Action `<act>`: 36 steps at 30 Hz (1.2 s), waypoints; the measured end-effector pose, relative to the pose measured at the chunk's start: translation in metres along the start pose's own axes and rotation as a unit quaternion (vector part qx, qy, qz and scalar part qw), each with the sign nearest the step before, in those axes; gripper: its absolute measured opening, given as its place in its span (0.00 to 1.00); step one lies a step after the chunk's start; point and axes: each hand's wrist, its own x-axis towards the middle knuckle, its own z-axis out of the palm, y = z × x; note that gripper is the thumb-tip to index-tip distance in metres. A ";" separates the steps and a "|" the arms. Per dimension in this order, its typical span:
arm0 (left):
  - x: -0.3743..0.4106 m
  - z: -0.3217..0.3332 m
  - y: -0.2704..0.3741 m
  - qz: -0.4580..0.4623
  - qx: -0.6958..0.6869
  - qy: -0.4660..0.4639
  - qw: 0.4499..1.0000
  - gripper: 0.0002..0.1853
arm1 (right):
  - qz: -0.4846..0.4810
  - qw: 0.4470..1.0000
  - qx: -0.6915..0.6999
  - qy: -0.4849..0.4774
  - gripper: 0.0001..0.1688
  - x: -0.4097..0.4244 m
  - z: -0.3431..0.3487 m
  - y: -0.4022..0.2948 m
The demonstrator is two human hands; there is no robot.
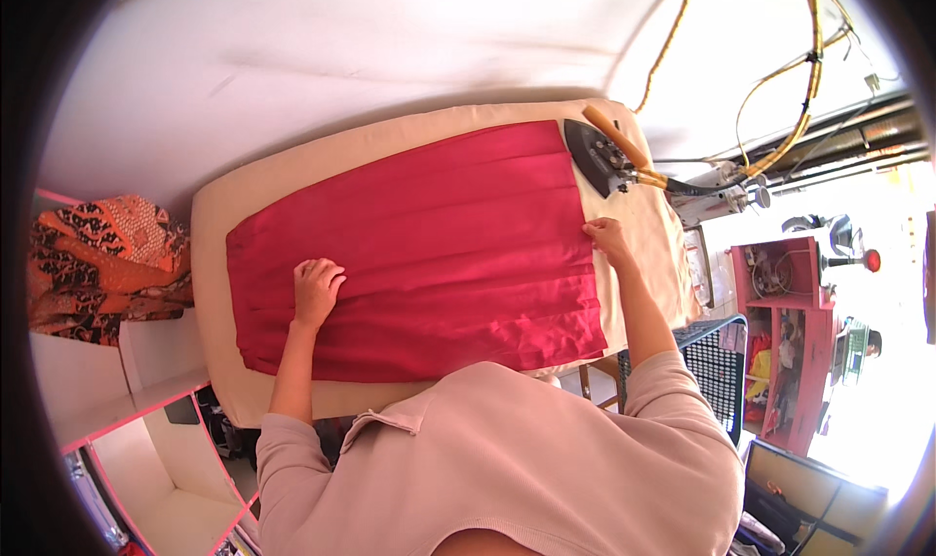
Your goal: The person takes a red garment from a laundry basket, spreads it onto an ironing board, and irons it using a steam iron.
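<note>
A red skirt-like garment (431, 241) with long pleats or folds lies spread over a padded ironing table (409, 128) with a cream cover. My left hand (317, 285) rests on the cloth toward its left end, its fingers loosely curled. At the right edge of the garment, my right hand (608, 235) pinches the hem between thumb and fingers. Just above that hand, a steam iron (596, 157) with a wooden handle stands at the table's far right, near the garment's upper right corner. The near right part of the cloth looks wrinkled.
A yellow-and-black hose (793, 143) runs from the iron up to the right. Orange and black patterned cloth (117, 256) lies left of the table, above a pink-edged shelf unit (146, 410). A blue perforated plastic basket (720, 373) stands by my right arm. A wall borders the far side.
</note>
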 end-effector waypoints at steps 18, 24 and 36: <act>0.012 0.002 0.001 0.001 0.012 -0.006 1.000 0.03 | -0.064 0.988 0.112 -0.085 0.13 -0.028 -0.016 -0.024; 0.010 -0.001 -0.001 0.017 0.024 -0.006 1.000 0.03 | -0.046 0.990 0.050 -0.121 0.15 -0.040 -0.013 -0.051; 0.030 -0.019 -0.007 -0.048 -0.123 -0.054 0.990 0.04 | -0.026 0.989 0.019 -0.145 0.15 -0.013 -0.019 -0.043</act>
